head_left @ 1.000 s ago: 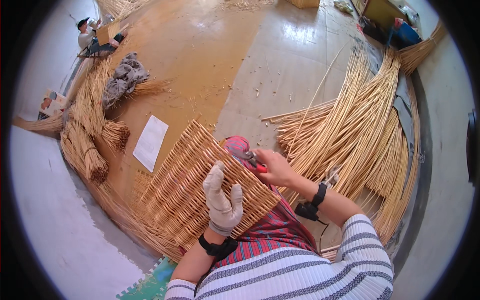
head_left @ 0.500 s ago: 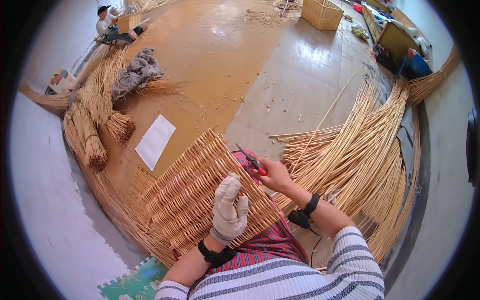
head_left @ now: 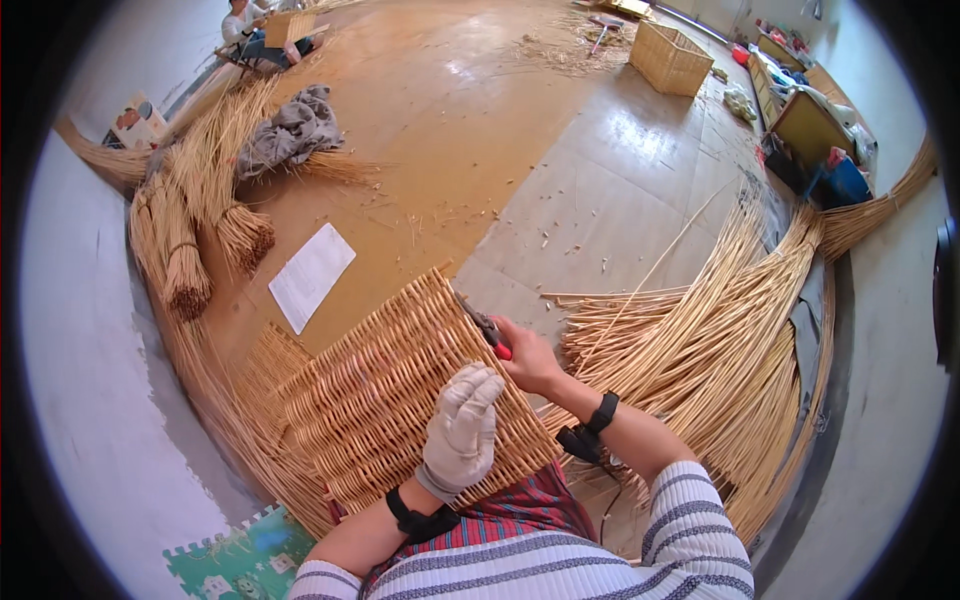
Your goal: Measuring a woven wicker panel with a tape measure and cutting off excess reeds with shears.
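Note:
A woven wicker panel (head_left: 375, 385) lies tilted across my lap, over a red striped cloth (head_left: 525, 515). My left hand (head_left: 462, 430), in a whitish glove, rests on the panel near its right edge. Its fingers are extended side by side and hold nothing I can see. In my bare right hand (head_left: 530, 358) are pruning shears (head_left: 497, 338) with dark jaws and red handles. Their jaws lie along the panel's upper right edge, close to the stake ends; whether they bite on a stake I cannot tell.
Loose wicker rods (head_left: 690, 350) spread on the right; tied bundles (head_left: 190, 240) and a grey cloth (head_left: 292, 130) lie left. A white sheet (head_left: 312, 277) is on the floor. Farther off stand a wicker box (head_left: 672, 62) and a seated person (head_left: 255, 35) holding a panel.
My right hand has brought the shears left, against the panel's edge. My gloved left hand has shifted slightly along the panel. The whole view has tipped a little upward.

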